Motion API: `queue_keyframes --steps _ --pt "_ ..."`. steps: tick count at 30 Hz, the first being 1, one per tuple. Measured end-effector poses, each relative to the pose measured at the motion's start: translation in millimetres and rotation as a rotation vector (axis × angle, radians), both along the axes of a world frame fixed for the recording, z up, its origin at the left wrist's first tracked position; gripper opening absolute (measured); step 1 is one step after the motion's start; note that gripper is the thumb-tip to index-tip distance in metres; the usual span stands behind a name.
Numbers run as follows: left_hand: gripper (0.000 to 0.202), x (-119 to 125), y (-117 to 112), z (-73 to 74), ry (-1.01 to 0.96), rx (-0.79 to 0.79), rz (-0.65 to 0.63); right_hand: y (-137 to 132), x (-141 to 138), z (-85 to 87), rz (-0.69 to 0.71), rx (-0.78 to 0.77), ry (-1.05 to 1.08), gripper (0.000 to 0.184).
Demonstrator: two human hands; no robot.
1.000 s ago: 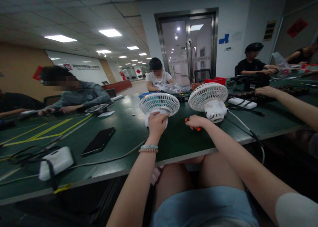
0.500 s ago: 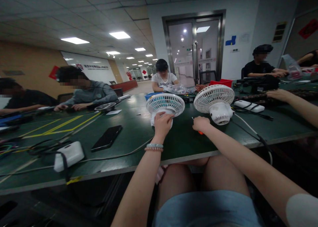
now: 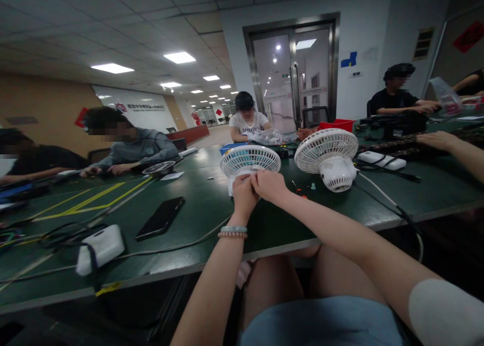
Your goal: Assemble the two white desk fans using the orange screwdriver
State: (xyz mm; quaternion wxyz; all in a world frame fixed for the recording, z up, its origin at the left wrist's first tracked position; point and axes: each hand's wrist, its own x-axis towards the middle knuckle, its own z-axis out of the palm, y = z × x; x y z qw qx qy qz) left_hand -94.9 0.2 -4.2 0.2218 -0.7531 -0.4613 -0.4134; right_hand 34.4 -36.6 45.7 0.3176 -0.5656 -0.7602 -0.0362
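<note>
A small white fan [image 3: 251,157] stands on the green table in front of me, its grille tilted upward. My left hand [image 3: 245,192] is closed around the fan's housing behind the grille. Against that hand and the fan's back, my right hand [image 3: 269,184] is closed in a pinch; what lies between its fingers is hidden. A screwdriver [image 3: 303,195] with an orange handle lies on the table right of my hands. Beside it sits a small teal piece [image 3: 313,186]. To the right rests a second white fan [image 3: 333,159], back toward me, with a white cord.
A black phone [image 3: 161,218] and a white power adapter [image 3: 100,249] with cables lie on the left. Another white block [image 3: 381,160] with a black cord lies right, near a co-worker's hand [image 3: 436,143]. A red bin [image 3: 336,125] stands behind the fans. Several people sit around.
My right hand has let go of the orange-handled screwdriver and moved left to the fan, beside my left hand. The left hand stays on the fan. The teal piece is now visible.
</note>
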Motion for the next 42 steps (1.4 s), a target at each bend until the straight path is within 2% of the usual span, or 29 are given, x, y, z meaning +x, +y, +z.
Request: queue_keyframes --steps 5,10,16,24,35,42 --pt "0.034 4.0 -2.1 0.7 -0.036 -0.010 -0.029 1.3 4.9 -20.9 0.116 0.012 0.018 0.046" --pt "0.036 7.1 -5.2 2.1 -0.040 -0.037 -0.004 12.1 12.2 -28.4 0.173 -0.023 0.083 0.037" --pt "0.034 7.4 -6.1 3.0 -0.046 -0.051 0.006 21.9 12.4 -37.5 0.209 -0.072 0.208 0.035" --pt "0.034 8.2 -6.7 2.7 -0.064 -0.056 -0.007 28.0 11.5 -43.2 0.250 -0.069 0.315 0.031" --pt "0.033 7.8 -7.4 3.0 -0.063 -0.053 -0.044 31.4 10.8 -46.2 0.233 -0.045 0.372 0.029" --pt "0.036 5.5 -8.3 4.7 -0.028 -0.089 -0.051 33.8 10.1 -48.9 0.185 -0.201 0.409 0.038"
